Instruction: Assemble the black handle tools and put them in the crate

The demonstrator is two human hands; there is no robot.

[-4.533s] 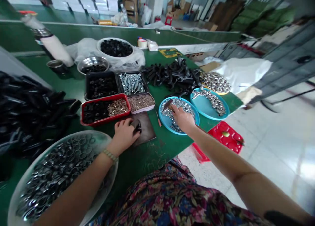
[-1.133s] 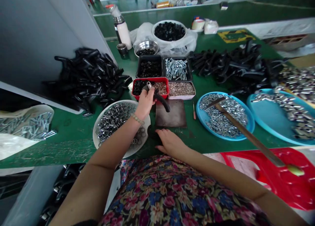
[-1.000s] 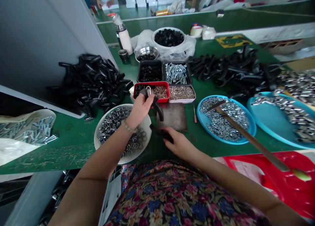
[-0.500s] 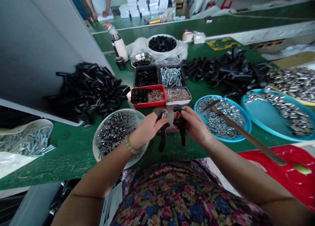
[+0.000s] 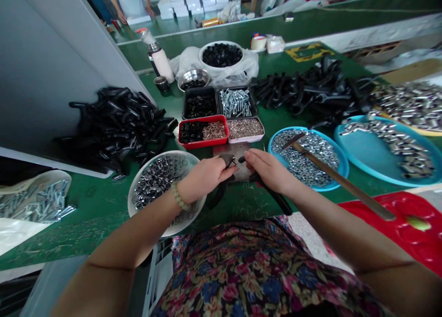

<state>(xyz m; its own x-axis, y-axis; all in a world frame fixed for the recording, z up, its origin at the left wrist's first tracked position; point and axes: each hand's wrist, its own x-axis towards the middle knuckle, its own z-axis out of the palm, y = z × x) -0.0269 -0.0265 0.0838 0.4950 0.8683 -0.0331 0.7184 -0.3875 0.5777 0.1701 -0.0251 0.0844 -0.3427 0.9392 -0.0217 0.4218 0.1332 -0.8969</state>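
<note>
A green workbench [image 5: 86, 229] extends ahead of and to both sides of the hands. A large heap of black plastic handles [image 5: 113, 128] lies ahead and to the left of the left hand, and a second heap [image 5: 307, 89] lies ahead of the right hand. To the right of the right hand is a large turquoise tray [image 5: 366, 142] holding steel fittings [image 5: 390, 146]. Nearer that hand, a blue tray [image 5: 319, 187] holds steel nuts [image 5: 304, 153], with a wooden-handled hammer [image 5: 338, 179] lying across it, its handle running over the rim.

Directly beside the left hand, a white bowl [image 5: 165, 153] holds metal rings [image 5: 159, 183]. A red tray [image 5: 207, 145] sits just ahead of the two hands, and a steel plate [image 5: 231, 153] lies directly under their fingertips.

Both hands are partly closed and face each other on one black spring clamp [image 5: 272, 197]. The left hand [image 5: 203, 176] has hold of the side toward the bowl, and the right hand [image 5: 267, 170] has hold of the opposite side. The clamp's two handles spread downward and outward, with its head and small coil spring [image 5: 233, 163] between the hands. A beaded bracelet [image 5: 179, 197] encircles the left wrist.
</note>
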